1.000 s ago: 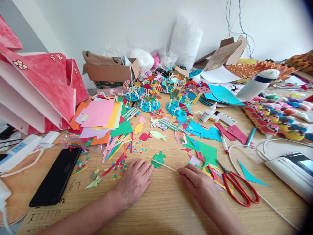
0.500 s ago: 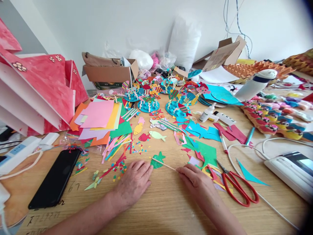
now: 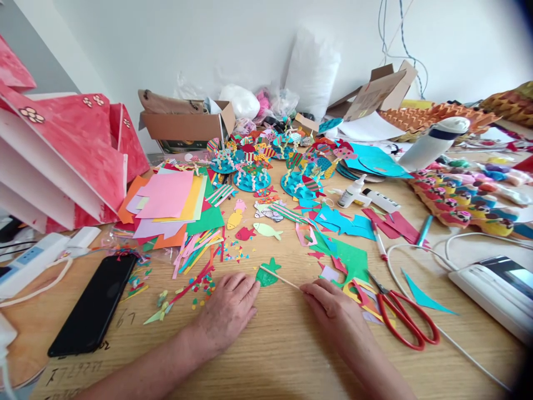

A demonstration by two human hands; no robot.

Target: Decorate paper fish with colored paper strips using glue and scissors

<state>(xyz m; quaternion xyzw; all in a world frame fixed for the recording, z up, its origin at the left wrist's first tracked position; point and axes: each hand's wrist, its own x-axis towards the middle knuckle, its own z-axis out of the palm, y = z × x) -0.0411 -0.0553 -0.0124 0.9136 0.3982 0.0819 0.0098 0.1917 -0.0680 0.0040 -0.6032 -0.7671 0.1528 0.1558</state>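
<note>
Green paper cut as a fish (image 3: 267, 275) lies flat on the wooden table (image 3: 275, 355), and my left hand (image 3: 227, 311) rests palm down just at its 8 o'clock, fingertips pressing its near edge, holding nothing. My right hand (image 3: 333, 308) pinches the near end of a thin wooden stick (image 3: 280, 277), whose far tip lies across the fish toward 10 o'clock. I judge the weak point is that light paper: if my left fingers ease off, the fish could slide or turn under the stick and the two would end up crooked. Whether any glue sits under the stick I cannot tell; if it does, a sideways nudge could smear it. Pressing hard on so slim a stick might bend or snap it. Loose scraps (image 3: 200, 286) lie at 9 o'clock of the fish and could cling to anything sticky. Red scissors (image 3: 406, 314) lie near my right hand at 3 o'clock, blades pointing my way, so a careless sweep might catch them. A black phone (image 3: 94, 303) lies well apart at 9 o'clock.
</note>
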